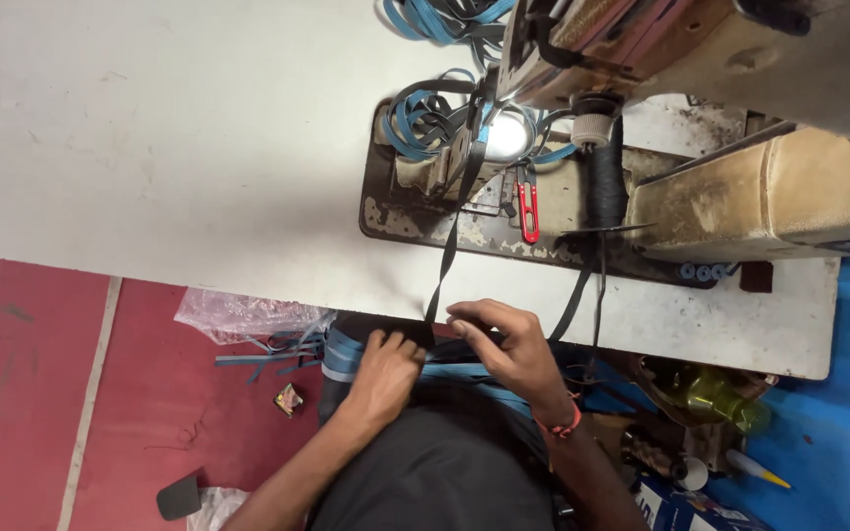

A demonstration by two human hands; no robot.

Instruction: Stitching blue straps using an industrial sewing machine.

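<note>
My left hand [386, 369] is closed on a bundle of blue and black straps [342, 354] in my lap, just below the table's front edge. My right hand [506, 344] pinches a narrow black strap [448, 251] that runs up from my fingers across the white table [150, 147] to the needle area of the sewing machine [582, 118]. More blue and black straps [425, 113] are looped in a heap at the machine's left side under its lamp.
Red-handled snips [528, 211] lie on the machine bed beside a cone of black thread [604, 172]. Below the table are a clear plastic bag [243, 315], loose straps on the red floor, and to the right a yellowish bottle [725, 398] and clutter on a blue surface.
</note>
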